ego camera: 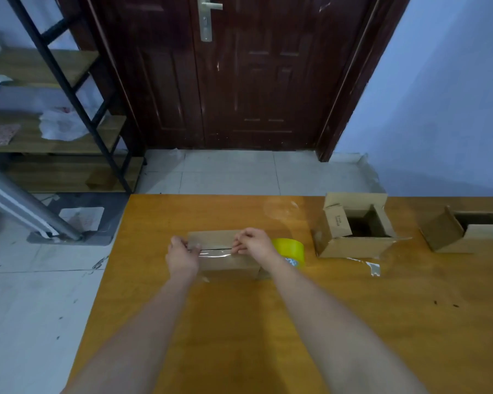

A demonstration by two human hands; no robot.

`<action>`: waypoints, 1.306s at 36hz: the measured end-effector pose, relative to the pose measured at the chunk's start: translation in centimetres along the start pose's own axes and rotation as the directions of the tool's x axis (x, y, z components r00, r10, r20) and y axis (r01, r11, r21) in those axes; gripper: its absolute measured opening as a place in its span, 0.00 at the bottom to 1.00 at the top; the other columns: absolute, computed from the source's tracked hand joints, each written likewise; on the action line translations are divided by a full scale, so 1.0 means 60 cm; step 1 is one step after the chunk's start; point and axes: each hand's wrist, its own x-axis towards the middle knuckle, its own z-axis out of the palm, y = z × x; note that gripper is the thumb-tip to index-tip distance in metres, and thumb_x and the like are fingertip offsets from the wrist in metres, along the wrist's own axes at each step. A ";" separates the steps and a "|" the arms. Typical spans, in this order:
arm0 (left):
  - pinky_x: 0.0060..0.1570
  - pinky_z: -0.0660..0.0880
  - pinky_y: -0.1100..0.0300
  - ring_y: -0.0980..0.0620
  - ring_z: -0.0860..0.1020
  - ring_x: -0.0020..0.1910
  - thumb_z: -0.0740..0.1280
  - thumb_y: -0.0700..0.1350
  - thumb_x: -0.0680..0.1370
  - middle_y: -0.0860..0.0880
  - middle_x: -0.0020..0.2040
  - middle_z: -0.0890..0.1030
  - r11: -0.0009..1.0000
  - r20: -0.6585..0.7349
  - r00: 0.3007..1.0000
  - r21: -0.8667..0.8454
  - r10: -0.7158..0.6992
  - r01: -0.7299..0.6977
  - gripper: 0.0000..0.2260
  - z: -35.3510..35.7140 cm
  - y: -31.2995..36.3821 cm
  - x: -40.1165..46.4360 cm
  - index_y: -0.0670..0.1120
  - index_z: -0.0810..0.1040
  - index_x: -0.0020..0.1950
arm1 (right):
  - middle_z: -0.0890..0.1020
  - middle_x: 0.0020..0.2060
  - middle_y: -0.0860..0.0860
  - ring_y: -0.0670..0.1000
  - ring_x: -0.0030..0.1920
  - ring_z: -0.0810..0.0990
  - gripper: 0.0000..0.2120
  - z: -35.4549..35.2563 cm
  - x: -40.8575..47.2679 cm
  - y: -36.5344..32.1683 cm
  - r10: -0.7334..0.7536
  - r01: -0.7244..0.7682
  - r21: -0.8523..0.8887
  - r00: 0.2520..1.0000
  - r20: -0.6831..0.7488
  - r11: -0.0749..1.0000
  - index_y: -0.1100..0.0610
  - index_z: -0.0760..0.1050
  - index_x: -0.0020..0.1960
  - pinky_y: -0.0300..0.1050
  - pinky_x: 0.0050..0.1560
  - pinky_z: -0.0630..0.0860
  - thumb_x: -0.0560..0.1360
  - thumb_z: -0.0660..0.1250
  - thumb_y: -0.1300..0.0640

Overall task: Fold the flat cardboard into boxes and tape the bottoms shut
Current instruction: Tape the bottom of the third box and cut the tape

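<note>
Left hand and right hand both pinching clear tape across box seam; yellow roll just beside, on desk.

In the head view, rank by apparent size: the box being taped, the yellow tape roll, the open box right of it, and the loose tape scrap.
1. Open box, largest.
2. Box being taped; partly covered by both hands, so the gap is unsure.
3. Yellow tape roll, partly hidden.
4. Loose tape scrap, smallest.

Orange table, three boxes, tape roll
</note>
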 end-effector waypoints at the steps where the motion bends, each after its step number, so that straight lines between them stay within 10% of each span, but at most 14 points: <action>1: 0.56 0.70 0.46 0.36 0.74 0.56 0.69 0.44 0.75 0.36 0.57 0.76 1.000 -0.002 1.000 -0.022 -0.006 0.006 0.15 0.000 -0.001 0.000 0.37 0.71 0.56 | 0.78 0.33 0.54 0.41 0.24 0.79 0.12 -0.012 -0.001 0.005 0.008 -0.008 0.051 1.000 -0.005 0.999 0.58 0.71 0.39 0.30 0.29 0.74 0.80 0.57 0.66; 11: 0.53 0.73 0.50 0.39 0.77 0.54 0.70 0.43 0.75 0.39 0.54 0.80 0.984 -0.029 0.992 -0.134 -0.124 0.119 0.12 0.002 0.015 -0.019 0.39 0.76 0.55 | 0.81 0.32 0.55 0.48 0.29 0.82 0.13 -0.026 -0.002 0.026 -0.017 0.026 0.039 0.980 -0.197 0.999 0.57 0.74 0.37 0.40 0.35 0.78 0.79 0.59 0.64; 17: 0.52 0.74 0.48 0.37 0.75 0.54 0.58 0.41 0.81 0.37 0.56 0.77 1.000 -0.060 0.998 -0.005 0.010 -0.010 0.10 0.002 0.008 -0.030 0.38 0.74 0.57 | 0.76 0.53 0.59 0.59 0.57 0.73 0.11 -0.020 -0.013 0.012 -0.244 0.004 -0.524 0.888 -0.389 0.852 0.63 0.77 0.52 0.49 0.57 0.69 0.78 0.59 0.58; 25: 0.61 0.67 0.47 0.39 0.64 0.67 0.58 0.62 0.78 0.39 0.65 0.66 0.928 0.022 0.998 0.367 0.060 -0.064 0.31 0.039 0.023 -0.061 0.37 0.62 0.67 | 0.60 0.68 0.54 0.58 0.66 0.59 0.45 0.030 -0.016 0.007 -0.122 -0.137 -0.764 0.955 -0.271 0.630 0.57 0.58 0.73 0.54 0.65 0.60 0.67 0.61 0.29; 30: 0.60 0.68 0.52 0.40 0.66 0.64 0.54 0.62 0.78 0.39 0.65 0.65 0.838 0.015 0.991 0.531 0.134 -0.122 0.32 0.046 0.006 -0.060 0.35 0.61 0.68 | 0.55 0.71 0.54 0.60 0.69 0.55 0.46 0.034 -0.015 0.026 -0.124 -0.103 -0.768 0.965 -0.231 0.632 0.59 0.52 0.76 0.54 0.68 0.58 0.70 0.61 0.30; 47: 0.61 0.70 0.43 0.36 0.70 0.61 0.54 0.48 0.83 0.39 0.66 0.67 0.979 0.157 0.985 0.181 0.066 -0.095 0.19 0.018 -0.003 -0.036 0.39 0.65 0.71 | 0.62 0.70 0.48 0.56 0.65 0.61 0.22 -0.051 -0.018 0.048 -0.258 0.101 -0.705 0.959 -0.120 0.702 0.43 0.69 0.70 0.46 0.66 0.57 0.78 0.61 0.59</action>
